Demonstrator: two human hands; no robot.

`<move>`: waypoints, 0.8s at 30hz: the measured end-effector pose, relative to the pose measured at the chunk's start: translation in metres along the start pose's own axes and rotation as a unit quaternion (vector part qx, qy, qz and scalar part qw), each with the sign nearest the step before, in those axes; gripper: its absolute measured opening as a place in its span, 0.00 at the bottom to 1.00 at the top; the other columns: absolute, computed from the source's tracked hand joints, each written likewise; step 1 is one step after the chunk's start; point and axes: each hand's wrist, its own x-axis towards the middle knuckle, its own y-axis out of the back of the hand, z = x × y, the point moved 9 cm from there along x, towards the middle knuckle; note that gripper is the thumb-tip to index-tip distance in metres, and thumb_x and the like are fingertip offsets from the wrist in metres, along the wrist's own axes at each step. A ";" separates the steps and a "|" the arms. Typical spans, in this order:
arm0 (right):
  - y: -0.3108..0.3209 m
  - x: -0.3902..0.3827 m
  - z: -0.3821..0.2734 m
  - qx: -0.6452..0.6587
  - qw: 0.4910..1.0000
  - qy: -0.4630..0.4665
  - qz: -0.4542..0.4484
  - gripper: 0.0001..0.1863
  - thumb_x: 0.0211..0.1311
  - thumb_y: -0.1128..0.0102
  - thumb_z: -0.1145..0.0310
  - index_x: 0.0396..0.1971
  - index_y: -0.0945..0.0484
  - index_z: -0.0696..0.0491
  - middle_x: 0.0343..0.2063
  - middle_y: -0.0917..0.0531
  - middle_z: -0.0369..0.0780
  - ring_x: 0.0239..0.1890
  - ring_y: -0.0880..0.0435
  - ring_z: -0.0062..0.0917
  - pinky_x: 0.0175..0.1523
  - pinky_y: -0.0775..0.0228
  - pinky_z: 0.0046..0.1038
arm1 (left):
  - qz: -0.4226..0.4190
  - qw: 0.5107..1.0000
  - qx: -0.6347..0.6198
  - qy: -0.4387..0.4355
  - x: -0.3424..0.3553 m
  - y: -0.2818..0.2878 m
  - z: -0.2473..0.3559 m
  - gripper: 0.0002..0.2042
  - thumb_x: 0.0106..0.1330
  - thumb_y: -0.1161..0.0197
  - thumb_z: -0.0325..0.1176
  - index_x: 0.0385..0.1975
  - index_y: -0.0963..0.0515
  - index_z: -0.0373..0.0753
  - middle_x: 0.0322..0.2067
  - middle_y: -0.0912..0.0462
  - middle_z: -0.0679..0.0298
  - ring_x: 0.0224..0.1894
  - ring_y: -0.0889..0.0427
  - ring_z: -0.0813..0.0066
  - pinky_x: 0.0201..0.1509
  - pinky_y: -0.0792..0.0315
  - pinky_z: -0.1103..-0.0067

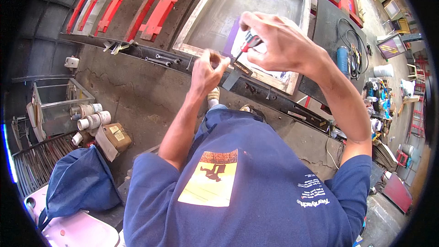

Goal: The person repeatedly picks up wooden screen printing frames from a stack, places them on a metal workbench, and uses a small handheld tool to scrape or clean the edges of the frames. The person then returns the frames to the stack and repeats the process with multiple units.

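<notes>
My right hand (281,45) grips a red-and-black screwdriver (248,42), its shaft angled down toward a dark metal bracket (233,79) on the front bar of a wooden screen frame (196,14). The frame's mesh carries yellow and purple patches. My left hand (208,71) is just left of the screwdriver shaft with thumb and fingers pinched near its tip; whatever they hold is too small to make out. A long dark metal rail (167,59) runs along the frame's front edge.
Red metal arms (160,7) stand at the back left. Wrenches (157,61) lie on the rail. Right are a coiled hose (354,50), a blue cylinder (343,58) and clutter (379,100). Lower left are white containers (93,119), a cardboard box (114,139) and a blue bag (80,183).
</notes>
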 end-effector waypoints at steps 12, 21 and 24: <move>0.022 -0.058 0.047 0.110 0.982 -0.119 0.101 0.14 0.55 0.30 0.66 0.36 0.22 0.58 0.25 0.16 0.46 0.28 0.15 0.28 0.36 0.26 0.29 | -0.140 0.985 -0.093 0.040 -0.033 -0.056 -0.001 0.15 0.71 0.39 0.38 0.25 0.25 0.34 0.16 0.25 0.68 0.22 0.28 0.83 0.27 0.33 0.78; -0.119 -0.135 0.046 0.180 0.974 -0.130 0.053 0.21 0.53 0.30 0.67 0.48 0.19 0.54 0.32 0.14 0.46 0.33 0.14 0.31 0.44 0.22 0.31 | -0.035 0.983 0.176 0.049 -0.069 -0.027 -0.043 0.09 0.70 0.46 0.34 0.35 0.27 0.34 0.29 0.18 0.42 0.34 0.19 0.37 0.39 0.26 0.52; -0.197 -0.148 0.044 0.221 0.944 -0.226 -0.099 0.33 0.57 0.36 0.65 0.64 0.32 0.47 0.31 0.16 0.48 0.33 0.15 0.41 0.44 0.22 0.38 | -0.063 0.966 0.248 0.048 -0.060 -0.023 -0.037 0.10 0.71 0.48 0.35 0.36 0.28 0.35 0.29 0.17 0.42 0.35 0.18 0.39 0.39 0.24 0.53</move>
